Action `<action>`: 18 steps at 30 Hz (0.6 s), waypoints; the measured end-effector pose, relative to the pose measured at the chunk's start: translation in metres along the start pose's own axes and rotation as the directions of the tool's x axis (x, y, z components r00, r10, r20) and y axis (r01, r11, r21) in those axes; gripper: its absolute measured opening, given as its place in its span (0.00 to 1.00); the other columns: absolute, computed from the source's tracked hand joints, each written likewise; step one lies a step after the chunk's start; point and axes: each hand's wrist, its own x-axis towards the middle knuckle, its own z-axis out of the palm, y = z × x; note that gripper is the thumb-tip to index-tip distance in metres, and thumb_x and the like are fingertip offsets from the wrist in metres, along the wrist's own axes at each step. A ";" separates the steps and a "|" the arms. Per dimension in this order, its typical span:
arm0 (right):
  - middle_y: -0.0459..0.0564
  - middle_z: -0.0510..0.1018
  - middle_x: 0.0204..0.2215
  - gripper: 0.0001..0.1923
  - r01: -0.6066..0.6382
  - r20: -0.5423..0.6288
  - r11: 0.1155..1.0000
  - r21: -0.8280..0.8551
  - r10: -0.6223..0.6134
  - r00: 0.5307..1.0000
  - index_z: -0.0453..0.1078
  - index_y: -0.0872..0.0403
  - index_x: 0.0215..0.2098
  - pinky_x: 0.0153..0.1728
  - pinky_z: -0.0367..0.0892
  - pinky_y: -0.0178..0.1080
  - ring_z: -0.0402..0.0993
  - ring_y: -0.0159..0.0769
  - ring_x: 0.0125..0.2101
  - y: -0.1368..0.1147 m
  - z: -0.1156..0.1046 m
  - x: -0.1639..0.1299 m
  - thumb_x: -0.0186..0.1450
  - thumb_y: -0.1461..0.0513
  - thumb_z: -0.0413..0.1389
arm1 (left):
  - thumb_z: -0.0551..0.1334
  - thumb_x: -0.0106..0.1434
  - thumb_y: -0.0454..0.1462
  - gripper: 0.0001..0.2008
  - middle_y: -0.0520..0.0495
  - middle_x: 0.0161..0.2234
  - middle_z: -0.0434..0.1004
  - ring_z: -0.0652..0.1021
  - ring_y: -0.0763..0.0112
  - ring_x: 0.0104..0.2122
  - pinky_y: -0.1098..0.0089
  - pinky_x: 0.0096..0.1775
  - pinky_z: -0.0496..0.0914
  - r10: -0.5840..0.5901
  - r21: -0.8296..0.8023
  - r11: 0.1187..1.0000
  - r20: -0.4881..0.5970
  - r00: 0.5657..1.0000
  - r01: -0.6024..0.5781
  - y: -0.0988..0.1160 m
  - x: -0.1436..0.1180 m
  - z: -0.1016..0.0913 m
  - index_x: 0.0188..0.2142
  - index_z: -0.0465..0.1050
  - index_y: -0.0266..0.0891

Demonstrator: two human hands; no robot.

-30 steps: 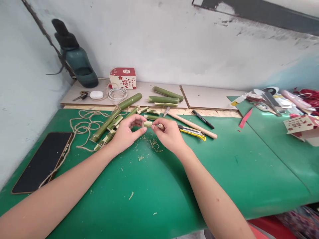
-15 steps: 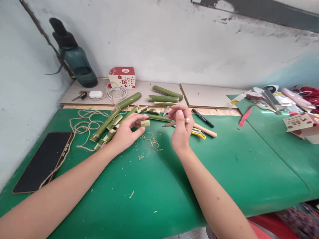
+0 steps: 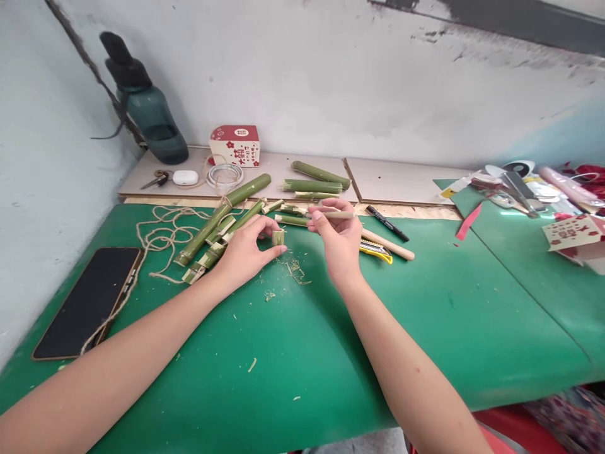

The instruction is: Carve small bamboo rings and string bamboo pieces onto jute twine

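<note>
Between the thumb and fingers of my left hand (image 3: 246,251) is a short cut piece of bamboo (image 3: 278,238), its pale split face turned toward me. My right hand (image 3: 341,247), to the right of it and apart from it, is closed around a thin tan stick (image 3: 341,215) that lies nearly level; its left end is hidden by my fingers. Beneath and between the hands, fine bamboo shavings (image 3: 297,271) are scattered on the green table top (image 3: 302,353). A bundle of tied bamboo pieces (image 3: 210,255) is just left of my left hand.
Behind the hands lie bamboo lengths (image 3: 312,186). A yellow utility knife (image 3: 377,251), a wooden handle (image 3: 390,244) and a black marker (image 3: 387,224) are right of my right hand. Twine (image 3: 163,236), a phone (image 3: 87,302) and a bottle (image 3: 154,123) stand or lie at left.
The bamboo piece in my left hand has turned more upright. My right hand has tipped the stick, so its dark pointed end no longer shows. The view has shifted slightly.
</note>
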 end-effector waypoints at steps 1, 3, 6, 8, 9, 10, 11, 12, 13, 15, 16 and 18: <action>0.49 0.85 0.37 0.19 0.012 0.000 1.000 -0.005 -0.012 1.000 0.69 0.51 0.46 0.35 0.77 0.36 0.79 0.31 0.29 0.002 0.000 0.001 0.62 0.55 0.68 | 0.74 0.60 0.37 0.14 0.51 0.41 0.74 0.76 0.64 0.42 0.64 0.46 0.70 0.000 0.052 0.999 0.012 1.000 0.000 0.001 0.000 0.000 0.42 0.73 0.42; 0.47 0.85 0.36 0.18 0.044 0.017 0.998 -0.043 -0.043 0.999 0.67 0.50 0.48 0.32 0.75 0.36 0.78 0.31 0.28 0.007 -0.001 0.000 0.65 0.55 0.66 | 0.75 0.60 0.37 0.14 0.51 0.40 0.75 0.75 0.63 0.43 0.64 0.45 0.68 0.006 0.152 0.988 0.036 0.999 -0.012 0.002 0.001 0.000 0.40 0.72 0.42; 0.45 0.82 0.33 0.13 0.132 0.100 0.979 -0.158 -0.117 0.988 0.67 0.49 0.47 0.30 0.73 0.37 0.77 0.32 0.28 0.015 -0.003 -0.003 0.69 0.53 0.62 | 0.75 0.60 0.36 0.15 0.51 0.41 0.75 0.75 0.62 0.45 0.64 0.46 0.67 0.031 0.213 0.976 0.063 0.998 -0.044 0.003 0.001 0.000 0.39 0.71 0.41; 0.45 0.80 0.32 0.11 0.198 0.176 0.955 -0.221 -0.160 0.971 0.67 0.48 0.46 0.31 0.74 0.39 0.77 0.33 0.29 0.020 -0.003 -0.007 0.72 0.53 0.60 | 0.76 0.60 0.35 0.15 0.52 0.41 0.76 0.76 0.62 0.45 0.63 0.47 0.68 0.040 0.209 0.976 0.068 0.997 -0.054 0.002 0.002 0.000 0.39 0.70 0.41; 0.45 0.80 0.32 0.10 0.224 0.206 0.944 -0.242 -0.176 0.963 0.67 0.48 0.46 0.31 0.74 0.39 0.77 0.33 0.29 0.022 -0.003 -0.008 0.72 0.52 0.59 | 0.76 0.60 0.36 0.15 0.52 0.41 0.76 0.76 0.62 0.45 0.63 0.47 0.68 0.040 0.207 0.977 0.070 0.997 -0.053 0.002 0.002 0.001 0.39 0.70 0.42; 0.45 0.80 0.32 0.10 0.244 0.226 0.935 -0.256 -0.187 0.956 0.66 0.47 0.45 0.31 0.74 0.40 0.77 0.34 0.29 0.023 -0.002 -0.010 0.73 0.52 0.58 | 0.76 0.60 0.36 0.15 0.52 0.42 0.77 0.76 0.62 0.45 0.63 0.47 0.68 0.036 0.206 0.977 0.072 0.997 -0.051 0.002 0.002 0.001 0.40 0.71 0.42; 0.45 0.80 0.32 0.10 0.258 0.239 0.929 -0.266 -0.196 0.951 0.66 0.47 0.45 0.31 0.74 0.41 0.77 0.34 0.29 0.024 -0.002 -0.010 0.73 0.52 0.57 | 0.76 0.60 0.37 0.15 0.52 0.42 0.78 0.76 0.61 0.45 0.62 0.47 0.68 0.033 0.206 0.977 0.076 0.997 -0.048 0.001 0.002 0.001 0.40 0.71 0.42; 0.45 0.79 0.32 0.10 0.269 0.245 0.924 -0.272 -0.204 0.948 0.65 0.47 0.45 0.31 0.74 0.41 0.77 0.34 0.28 0.025 -0.002 -0.011 0.74 0.51 0.57 | 0.76 0.59 0.37 0.16 0.52 0.42 0.78 0.76 0.61 0.45 0.62 0.47 0.69 0.030 0.206 0.977 0.083 0.996 -0.047 0.001 0.002 0.001 0.41 0.72 0.42; 0.45 0.79 0.32 0.10 0.277 0.247 0.920 -0.278 -0.210 0.946 0.65 0.48 0.44 0.31 0.74 0.41 0.77 0.34 0.28 0.025 -0.002 -0.011 0.74 0.51 0.57 | 0.76 0.59 0.38 0.16 0.52 0.43 0.79 0.76 0.60 0.46 0.62 0.47 0.69 0.029 0.206 0.977 0.092 0.995 -0.048 0.001 0.002 0.001 0.41 0.72 0.42; 0.45 0.79 0.33 0.10 0.287 0.242 0.916 -0.282 -0.222 0.945 0.65 0.48 0.44 0.31 0.74 0.42 0.76 0.34 0.27 0.024 -0.002 -0.011 0.74 0.52 0.56 | 0.76 0.59 0.38 0.16 0.51 0.43 0.80 0.76 0.59 0.47 0.61 0.48 0.69 0.033 0.209 0.976 0.107 0.994 -0.054 0.000 0.002 0.001 0.41 0.73 0.42; 0.45 0.79 0.33 0.10 0.290 0.238 0.915 -0.282 -0.226 0.945 0.65 0.48 0.43 0.31 0.74 0.42 0.76 0.33 0.26 0.024 -0.001 -0.011 0.74 0.52 0.56 | 0.76 0.59 0.39 0.16 0.51 0.44 0.80 0.76 0.58 0.47 0.60 0.48 0.69 0.036 0.212 0.975 0.111 0.993 -0.059 0.000 0.001 0.001 0.41 0.73 0.43; 0.45 0.79 0.34 0.10 0.291 0.230 0.915 -0.279 -0.230 0.946 0.65 0.48 0.43 0.30 0.74 0.41 0.76 0.32 0.26 0.023 -0.001 -0.010 0.74 0.52 0.56 | 0.76 0.60 0.39 0.15 0.50 0.44 0.80 0.76 0.58 0.47 0.60 0.49 0.69 0.048 0.218 0.973 0.113 0.992 -0.071 0.000 0.001 0.001 0.42 0.74 0.43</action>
